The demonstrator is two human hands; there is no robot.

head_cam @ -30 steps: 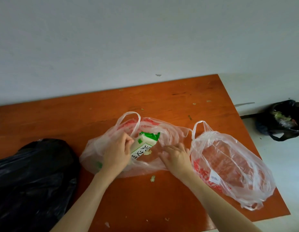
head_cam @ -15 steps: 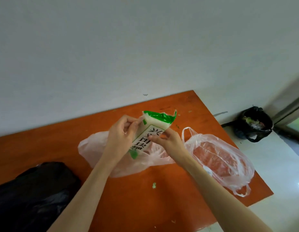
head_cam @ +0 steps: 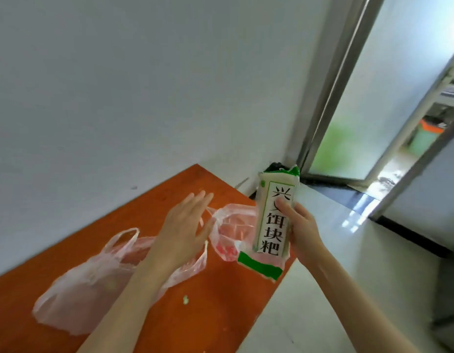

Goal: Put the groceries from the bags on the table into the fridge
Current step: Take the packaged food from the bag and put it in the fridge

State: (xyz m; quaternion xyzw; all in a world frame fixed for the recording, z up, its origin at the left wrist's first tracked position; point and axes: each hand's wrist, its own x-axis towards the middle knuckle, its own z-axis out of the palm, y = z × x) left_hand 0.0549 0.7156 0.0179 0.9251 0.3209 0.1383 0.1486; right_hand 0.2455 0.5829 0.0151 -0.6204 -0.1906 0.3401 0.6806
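gripping upright rice cake packet (head_cam: 273,220) in right hand (head_cam: 301,230), left hand (head_cam: 185,228) fingers spread wide

white wall (head_cam: 119,85) | grey-framed glass door (head_cam: 368,98) | tiled floor (head_cam: 310,301) | green crumb (head_cam: 185,299) on tabletop

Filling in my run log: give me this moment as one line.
right hand: grips rice cake packet | left hand: open above clear bag | fridge: not visible

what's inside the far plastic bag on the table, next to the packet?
Through the thin far bag something red and pink shows; what it is cannot be told. The packet held in the right hand covers the bag's right part.
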